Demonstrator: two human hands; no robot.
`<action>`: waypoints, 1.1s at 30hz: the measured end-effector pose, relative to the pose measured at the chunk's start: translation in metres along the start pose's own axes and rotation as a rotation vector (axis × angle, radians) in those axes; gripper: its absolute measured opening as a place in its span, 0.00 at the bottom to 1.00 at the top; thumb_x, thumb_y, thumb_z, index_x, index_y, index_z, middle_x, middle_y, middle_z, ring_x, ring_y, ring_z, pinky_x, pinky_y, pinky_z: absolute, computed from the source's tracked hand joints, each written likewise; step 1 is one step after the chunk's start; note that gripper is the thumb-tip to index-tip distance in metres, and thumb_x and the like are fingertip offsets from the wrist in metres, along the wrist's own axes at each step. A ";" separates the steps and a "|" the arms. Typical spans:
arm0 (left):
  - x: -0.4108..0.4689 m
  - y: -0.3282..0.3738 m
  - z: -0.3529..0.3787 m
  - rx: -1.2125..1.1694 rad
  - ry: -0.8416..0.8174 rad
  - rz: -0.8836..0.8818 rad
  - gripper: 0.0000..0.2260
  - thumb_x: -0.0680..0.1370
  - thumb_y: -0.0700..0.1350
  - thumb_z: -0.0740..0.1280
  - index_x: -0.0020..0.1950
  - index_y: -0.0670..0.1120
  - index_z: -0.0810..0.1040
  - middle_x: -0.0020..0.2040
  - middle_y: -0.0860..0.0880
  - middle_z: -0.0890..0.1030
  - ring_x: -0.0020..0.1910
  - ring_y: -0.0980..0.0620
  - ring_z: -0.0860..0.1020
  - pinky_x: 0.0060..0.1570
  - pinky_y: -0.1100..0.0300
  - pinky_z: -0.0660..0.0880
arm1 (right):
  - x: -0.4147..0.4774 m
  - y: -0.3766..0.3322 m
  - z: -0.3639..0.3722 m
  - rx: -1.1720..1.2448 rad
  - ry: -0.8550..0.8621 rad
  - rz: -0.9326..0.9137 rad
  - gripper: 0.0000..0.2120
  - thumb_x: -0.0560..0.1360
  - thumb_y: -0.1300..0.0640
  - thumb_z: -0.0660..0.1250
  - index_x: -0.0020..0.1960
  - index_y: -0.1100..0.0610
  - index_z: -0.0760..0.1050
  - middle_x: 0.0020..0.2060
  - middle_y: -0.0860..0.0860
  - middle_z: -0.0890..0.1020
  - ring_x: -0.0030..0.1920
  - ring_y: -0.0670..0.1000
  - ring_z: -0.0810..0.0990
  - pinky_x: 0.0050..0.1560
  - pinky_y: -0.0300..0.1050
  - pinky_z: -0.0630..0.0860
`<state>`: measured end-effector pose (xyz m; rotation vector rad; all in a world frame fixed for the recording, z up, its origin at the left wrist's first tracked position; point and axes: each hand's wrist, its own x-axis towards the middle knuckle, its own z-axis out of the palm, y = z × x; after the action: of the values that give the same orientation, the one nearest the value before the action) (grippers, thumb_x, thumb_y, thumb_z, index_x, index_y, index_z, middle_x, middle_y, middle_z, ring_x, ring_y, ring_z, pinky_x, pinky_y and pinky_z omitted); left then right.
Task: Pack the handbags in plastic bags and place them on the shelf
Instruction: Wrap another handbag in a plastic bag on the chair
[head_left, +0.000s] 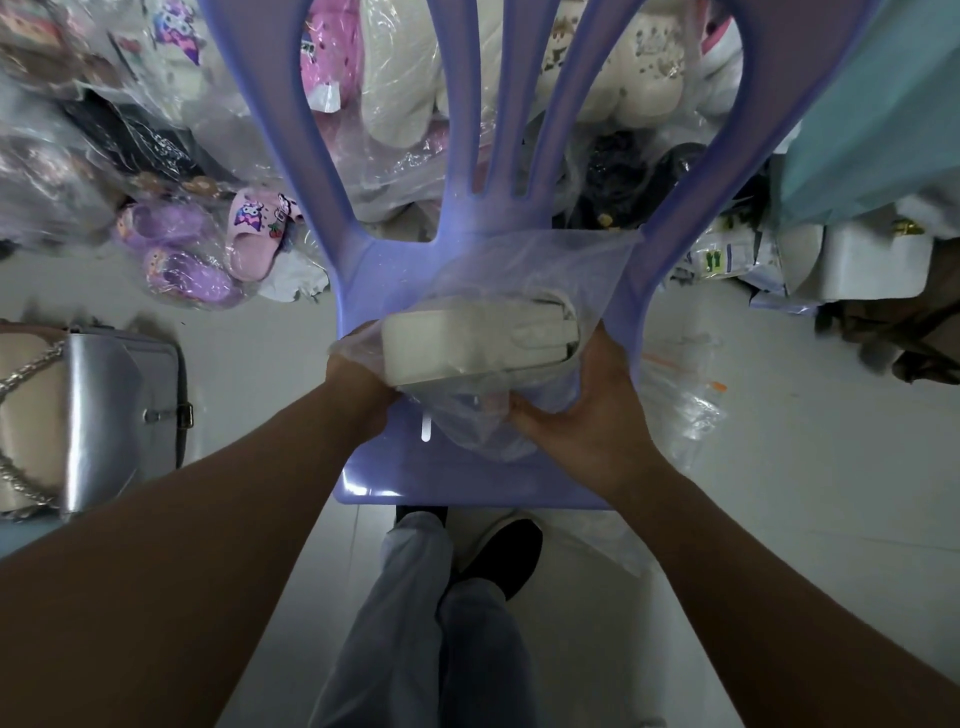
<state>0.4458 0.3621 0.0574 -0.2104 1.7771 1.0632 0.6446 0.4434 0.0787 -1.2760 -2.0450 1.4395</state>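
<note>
A white handbag (467, 343) lies on the seat of a purple plastic chair (395, 280), partly inside a clear plastic bag (524, 270). My left hand (358, 364) grips the bag's left side, its fingers hidden under the handbag and the film. My right hand (587, 410) holds the plastic bag at the handbag's right and near edge, thumb up along the side and fingers curled under the film. A silver handbag (114, 410) and a beige chain-strap handbag (26, 415) lie on the floor at the left.
Several clear plastic bags (685, 405) lie on the floor right of the chair. Wrapped slippers (208, 244) and packed goods are piled behind the chair. White boxes (872, 265) stand at the right. My legs and a black shoe (504, 551) are below the seat.
</note>
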 end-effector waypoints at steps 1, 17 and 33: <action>-0.001 -0.003 -0.005 0.064 -0.029 0.059 0.13 0.81 0.28 0.57 0.44 0.43 0.74 0.36 0.43 0.75 0.32 0.48 0.74 0.31 0.62 0.73 | 0.000 0.001 0.004 0.057 -0.009 0.059 0.38 0.63 0.39 0.79 0.68 0.41 0.66 0.63 0.42 0.78 0.66 0.44 0.77 0.66 0.44 0.74; -0.029 0.028 -0.001 0.244 -0.419 -0.040 0.18 0.73 0.67 0.67 0.52 0.57 0.86 0.51 0.49 0.87 0.50 0.47 0.86 0.52 0.50 0.82 | 0.060 -0.041 0.015 0.169 0.129 0.659 0.36 0.70 0.23 0.57 0.66 0.47 0.60 0.43 0.45 0.74 0.41 0.48 0.76 0.50 0.46 0.70; -0.059 0.117 -0.008 -0.270 -0.399 -0.048 0.22 0.77 0.65 0.64 0.42 0.48 0.85 0.33 0.51 0.81 0.29 0.55 0.80 0.30 0.63 0.79 | 0.078 -0.119 -0.075 0.853 0.119 0.622 0.08 0.80 0.53 0.63 0.46 0.56 0.77 0.39 0.53 0.82 0.38 0.54 0.81 0.33 0.41 0.77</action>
<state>0.4015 0.4070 0.1722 -0.1894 1.2666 1.2147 0.5976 0.5391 0.1982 -1.5533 -0.7522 2.0829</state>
